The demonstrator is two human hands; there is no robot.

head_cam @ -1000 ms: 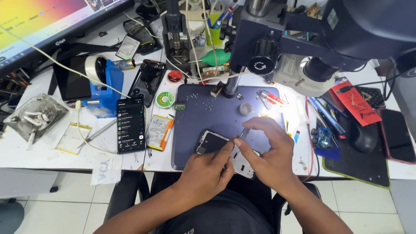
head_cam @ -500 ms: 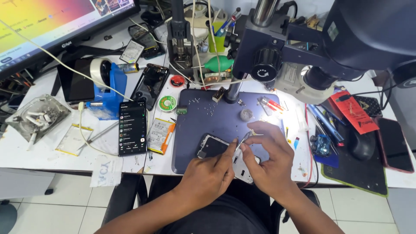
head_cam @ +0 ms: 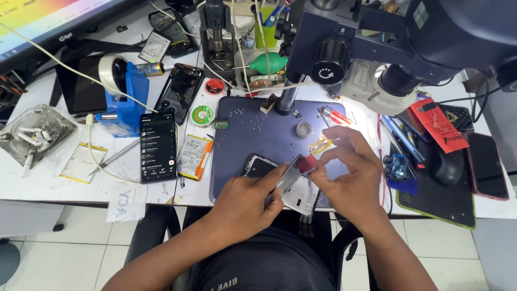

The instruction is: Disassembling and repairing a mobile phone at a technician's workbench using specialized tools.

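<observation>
Left hand: the left hand point(head_cam: 245, 202) is seen at the near edge of the dark work mat point(head_cam: 253, 145), fingers curled and pressed around a thin silver plate point(head_cam: 288, 178), which is held tilted upward to the right.
Right hand: the right hand point(head_cam: 350, 172) is raised just beside the left, thumb and forefinger pinched together on a small red piece point(head_cam: 308, 163) at the upper end of the silver plate.
Held part: the silver plate is carried above the mat's near edge, between the two hands, over an opened phone point(head_cam: 259, 167) lying on the mat.
Mat: small screws are scattered on its far half; a round grey disc point(head_cam: 304, 129) and a yellow strip point(head_cam: 319, 145) lie near the right hand.
Lit phone: a black phone with a lit screen point(head_cam: 158, 146) is laid left of the mat, upright to the viewer.
Battery pack: a flat rectangular white pack with an orange edge point(head_cam: 192, 157) is placed between the lit phone and the mat.
Green roll: a round green-and-white reel point(head_cam: 202, 115) is set just beyond the pack.
Red tag: a red rectangular card with black print point(head_cam: 437, 125) lies to the right, under the microscope point(head_cam: 377, 43).
Tape dispenser: a blue dispenser point(head_cam: 126, 97) stands far left.
Paper slip: a white printed slip point(head_cam: 125, 201) hangs at the table's front edge.
</observation>
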